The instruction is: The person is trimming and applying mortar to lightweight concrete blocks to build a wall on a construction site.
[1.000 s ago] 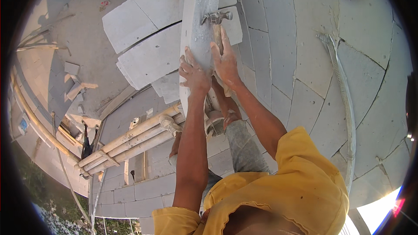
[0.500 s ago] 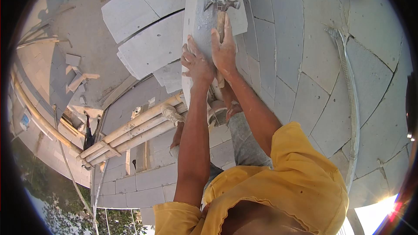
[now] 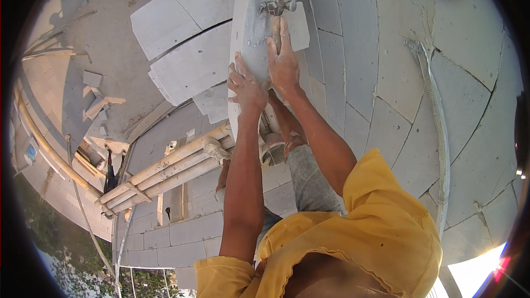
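Observation:
My right hand [image 3: 284,67] holds the wooden handle of a claw hammer [image 3: 275,8], its metal head over the upper part of a long pale grey block [image 3: 240,33] with a pitted, dusty face. My left hand [image 3: 246,85] rests on the lower part of that block, just left of my right hand, fingers spread and slightly bent. Both hands are dusted with pale powder. Pale slabs [image 3: 187,66] lie beyond the block to the left.
Pale poles or pipes [image 3: 165,174] run diagonally below-left, by my feet. A long ribbed strip [image 3: 439,132] lies to the right on grey block surface [image 3: 397,49]. Small offcuts [image 3: 93,80] and a person in dark clothing [image 3: 109,176] are at the far left.
Compared with one second ago, the hammer and my right hand are higher along the block; since half a second ago they have shifted slightly left. My left hand stays on the block, a little higher.

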Demonstrator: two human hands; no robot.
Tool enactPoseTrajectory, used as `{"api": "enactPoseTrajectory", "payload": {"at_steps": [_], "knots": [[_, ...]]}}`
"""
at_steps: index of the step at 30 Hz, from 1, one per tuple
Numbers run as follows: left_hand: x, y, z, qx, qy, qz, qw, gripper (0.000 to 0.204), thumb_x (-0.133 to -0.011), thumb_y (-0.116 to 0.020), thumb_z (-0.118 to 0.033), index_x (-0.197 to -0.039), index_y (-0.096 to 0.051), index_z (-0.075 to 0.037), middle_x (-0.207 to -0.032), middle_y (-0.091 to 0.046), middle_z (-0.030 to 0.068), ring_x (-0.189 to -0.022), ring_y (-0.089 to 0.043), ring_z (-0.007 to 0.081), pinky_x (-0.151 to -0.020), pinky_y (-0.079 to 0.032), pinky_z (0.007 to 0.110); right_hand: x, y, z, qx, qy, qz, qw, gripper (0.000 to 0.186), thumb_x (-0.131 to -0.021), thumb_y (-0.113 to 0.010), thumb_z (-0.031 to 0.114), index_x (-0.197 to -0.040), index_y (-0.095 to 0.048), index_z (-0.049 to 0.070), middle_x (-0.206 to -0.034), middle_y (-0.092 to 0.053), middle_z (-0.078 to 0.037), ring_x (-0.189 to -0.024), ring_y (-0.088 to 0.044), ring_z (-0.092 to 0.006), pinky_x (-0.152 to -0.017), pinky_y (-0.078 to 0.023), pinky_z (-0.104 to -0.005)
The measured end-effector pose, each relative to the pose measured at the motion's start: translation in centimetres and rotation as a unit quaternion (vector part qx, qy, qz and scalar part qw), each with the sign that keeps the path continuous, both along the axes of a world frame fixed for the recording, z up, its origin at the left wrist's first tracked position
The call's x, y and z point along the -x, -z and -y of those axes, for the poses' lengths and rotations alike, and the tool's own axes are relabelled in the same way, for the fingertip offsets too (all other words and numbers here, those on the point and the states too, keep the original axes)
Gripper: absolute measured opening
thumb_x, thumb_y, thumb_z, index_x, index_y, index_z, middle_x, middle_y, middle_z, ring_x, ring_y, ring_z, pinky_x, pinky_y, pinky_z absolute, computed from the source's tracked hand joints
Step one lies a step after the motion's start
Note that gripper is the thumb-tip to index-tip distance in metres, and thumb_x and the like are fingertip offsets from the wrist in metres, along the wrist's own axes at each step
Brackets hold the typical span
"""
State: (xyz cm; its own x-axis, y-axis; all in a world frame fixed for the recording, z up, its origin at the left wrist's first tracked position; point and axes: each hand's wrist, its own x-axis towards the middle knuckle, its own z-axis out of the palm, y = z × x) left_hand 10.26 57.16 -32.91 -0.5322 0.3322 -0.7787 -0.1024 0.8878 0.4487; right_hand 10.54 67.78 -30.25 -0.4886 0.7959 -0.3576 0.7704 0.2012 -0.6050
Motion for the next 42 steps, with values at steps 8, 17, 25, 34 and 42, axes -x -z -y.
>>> {"api": "enactPoseTrajectory", "payload": {"at_steps": [8,17,25,34,42], "knots": [[0.1,-0.9,-0.8,-0.012,0.003,0.000,1.000,0.113,-0.077,-0.076,-0.019,-0.151,0.008,-0.024,-0.152,-0.002,0.0218,-0.135,-0.013,0.0484,-0.093,-0.022,0.080,3.9,0.6,-5.6,-0.106,0.022,-0.083,0.991,0.060,-0.095,-0.053,0.020,-0.148,-0.026,0.016,-0.105,-0.064,-0.026,-0.083,-0.063,-0.0453,-0.071,-0.050,-0.0510],[0.1,1.5,0.2,-0.004,0.007,-0.017,1.000,0.114,-0.079,-0.074,-0.029,-0.149,0.015,-0.021,-0.149,-0.003,0.0250,-0.134,-0.012,0.0499,-0.092,-0.025,0.078,-3.0,-0.4,2.9,0.055,-0.013,-0.027,0.998,0.059,-0.096,-0.050,0.024,-0.149,-0.025,0.014,-0.126,-0.055,-0.027,-0.108,-0.057,-0.0465,-0.088,-0.047,-0.0470],[0.0,0.2,-1.1,-0.020,0.001,-0.005,1.000,0.110,-0.080,-0.074,-0.027,-0.151,0.010,-0.025,-0.150,-0.003,0.0234,-0.135,-0.012,0.0480,-0.093,-0.020,0.080,-1.7,0.7,-0.3,-0.014,0.011,-0.040,0.999,0.059,-0.096,-0.053,0.023,-0.148,-0.026,0.018,-0.122,-0.058,-0.025,-0.088,-0.062,-0.0469,-0.078,-0.049,-0.0512],[0.0,0.1,-1.1,-0.030,0.006,-0.010,0.999,0.112,-0.078,-0.075,-0.026,-0.151,0.010,-0.025,-0.151,-0.003,0.0230,-0.136,-0.011,0.0487,-0.093,-0.020,0.080,-2.4,0.3,-0.1,0.016,0.014,-0.082,0.996,0.059,-0.096,-0.052,0.022,-0.149,-0.026,0.015,-0.127,-0.055,-0.026,-0.104,-0.057,-0.0476,-0.085,-0.048,-0.0483],[0.2,0.7,-0.2,-0.015,0.003,-0.010,1.000,0.115,-0.077,-0.077,-0.026,-0.151,0.011,-0.023,-0.152,-0.002,0.0224,-0.135,-0.012,0.0492,-0.092,-0.022,0.080,-2.8,-0.5,0.8,0.034,0.007,-0.068,0.997,0.059,-0.095,-0.053,0.020,-0.148,-0.027,0.014,-0.118,-0.058,-0.030,-0.096,-0.062,-0.0448,-0.080,-0.049,-0.0489]]}}
